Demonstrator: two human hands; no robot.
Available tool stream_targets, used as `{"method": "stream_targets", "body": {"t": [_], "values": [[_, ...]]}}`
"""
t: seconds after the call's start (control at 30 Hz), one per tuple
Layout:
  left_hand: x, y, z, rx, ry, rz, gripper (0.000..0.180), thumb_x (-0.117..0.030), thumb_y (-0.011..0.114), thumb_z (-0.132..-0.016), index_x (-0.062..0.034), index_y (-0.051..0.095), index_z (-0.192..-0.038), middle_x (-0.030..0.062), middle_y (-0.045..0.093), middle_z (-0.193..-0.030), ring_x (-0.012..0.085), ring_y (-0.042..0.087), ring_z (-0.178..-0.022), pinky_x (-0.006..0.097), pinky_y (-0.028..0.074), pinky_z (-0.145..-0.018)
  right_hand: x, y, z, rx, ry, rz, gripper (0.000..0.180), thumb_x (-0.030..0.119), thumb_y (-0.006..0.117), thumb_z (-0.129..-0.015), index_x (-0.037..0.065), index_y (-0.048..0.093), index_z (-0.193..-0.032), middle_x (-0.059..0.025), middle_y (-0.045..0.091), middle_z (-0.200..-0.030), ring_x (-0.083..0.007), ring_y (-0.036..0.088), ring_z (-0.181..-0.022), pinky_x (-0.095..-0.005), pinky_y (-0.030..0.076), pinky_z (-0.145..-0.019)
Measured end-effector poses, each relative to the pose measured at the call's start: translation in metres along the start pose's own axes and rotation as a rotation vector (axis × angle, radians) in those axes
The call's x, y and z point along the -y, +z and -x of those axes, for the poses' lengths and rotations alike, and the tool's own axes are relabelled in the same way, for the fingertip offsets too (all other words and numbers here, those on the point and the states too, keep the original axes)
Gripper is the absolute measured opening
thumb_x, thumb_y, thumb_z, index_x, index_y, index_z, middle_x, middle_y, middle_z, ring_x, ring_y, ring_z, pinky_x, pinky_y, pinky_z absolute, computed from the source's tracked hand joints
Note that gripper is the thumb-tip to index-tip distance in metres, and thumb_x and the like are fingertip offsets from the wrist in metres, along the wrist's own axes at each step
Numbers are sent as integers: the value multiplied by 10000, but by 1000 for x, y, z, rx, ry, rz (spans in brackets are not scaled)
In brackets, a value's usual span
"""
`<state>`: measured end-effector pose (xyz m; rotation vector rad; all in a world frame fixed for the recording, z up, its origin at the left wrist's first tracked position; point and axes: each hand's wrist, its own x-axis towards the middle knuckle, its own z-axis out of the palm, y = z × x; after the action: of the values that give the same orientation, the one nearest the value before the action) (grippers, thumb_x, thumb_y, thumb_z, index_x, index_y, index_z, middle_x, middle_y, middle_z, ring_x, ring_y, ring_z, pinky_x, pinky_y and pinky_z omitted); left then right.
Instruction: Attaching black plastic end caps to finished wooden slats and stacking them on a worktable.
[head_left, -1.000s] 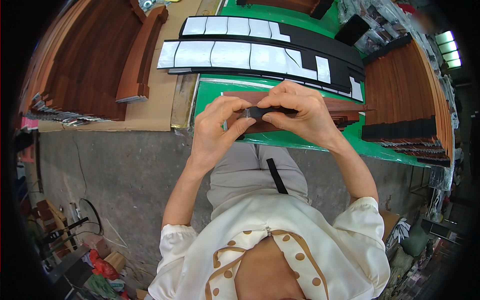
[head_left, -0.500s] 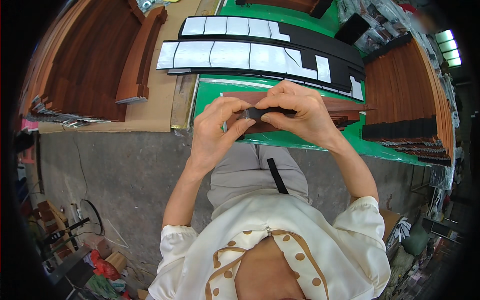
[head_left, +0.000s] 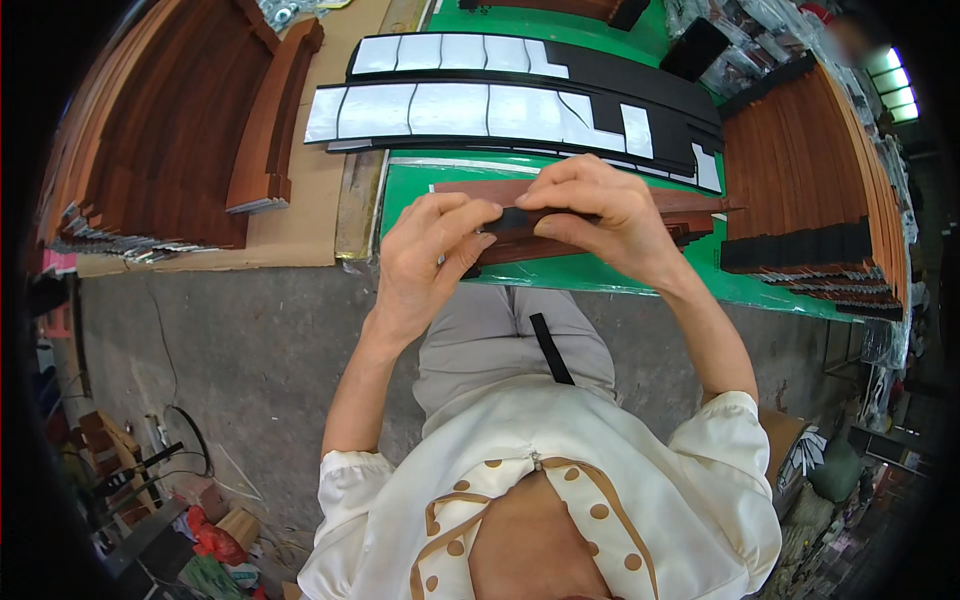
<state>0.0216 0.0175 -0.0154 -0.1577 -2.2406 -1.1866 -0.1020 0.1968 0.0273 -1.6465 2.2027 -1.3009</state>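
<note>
A small black strip [head_left: 513, 219] is pinched between my two hands, above the near edge of the green-covered table. My left hand [head_left: 420, 255] grips its left end between thumb and fingers. Thumb and curled fingers of my right hand [head_left: 612, 213] hold the strip farther right, hiding part of it. What the strip is made of I cannot make out. Beneath my hands lie reddish-brown wood-look pieces [head_left: 690, 203], partly covered by my fingers. Just beyond are black sheets [head_left: 650, 90] with white-backed pieces [head_left: 450, 110] on them.
Stacked brown boards [head_left: 170, 130] stand on cardboard [head_left: 310, 180] at the left. Another stack with black ends [head_left: 795, 170] rises on the right of the green table cover [head_left: 400, 180]. Plastic-wrapped goods lie at the far right. Grey concrete floor [head_left: 250, 350] shows below.
The strip has turned slightly in my fingers, and its shiny greyish end no longer shows. My left hand has shifted a little, with its fingertips still on the strip.
</note>
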Motion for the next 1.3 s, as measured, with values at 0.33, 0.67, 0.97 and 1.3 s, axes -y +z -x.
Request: {"method": "stream_targets", "body": {"t": [0.33,0.67,0.97,1.3], "values": [[-3,1,-6,-1,218,-224,269,-12,702,-685,-41,639,-944,92,582,-859,244,554,-721,351,436,-635,-3,8,8,-51,-151,140,230,32,667,-755,76,661,-981,-75,604,-989,-245,580,-919,-353,489,-779],[49,8,-102,494,-23,-171,293,-104,626,-817,-66,598,-1106,132,588,-1127,285,572,-1037,362,439,-884,-110,-127,-25,105,171,452,181,102,600,-838,38,634,-1004,-121,640,-914,-269,629,-819,-340,502,-715],[122,102,-129,811,333,-634,475,-138,708,-706,-142,598,-1167,80,526,-1281,314,491,-1181,389,442,-939,-206,-86,-39,734,120,721,299,233,688,-778,-42,603,-860,-185,632,-845,-338,640,-851,-406,531,-714],[128,105,-123,746,306,-645,491,-92,682,-712,-157,605,-1192,60,520,-1311,314,488,-1190,382,474,-938,-225,-80,-32,628,-56,703,109,66,577,-741,-42,581,-760,-183,619,-757,-346,646,-700,-397,531,-642]]}}
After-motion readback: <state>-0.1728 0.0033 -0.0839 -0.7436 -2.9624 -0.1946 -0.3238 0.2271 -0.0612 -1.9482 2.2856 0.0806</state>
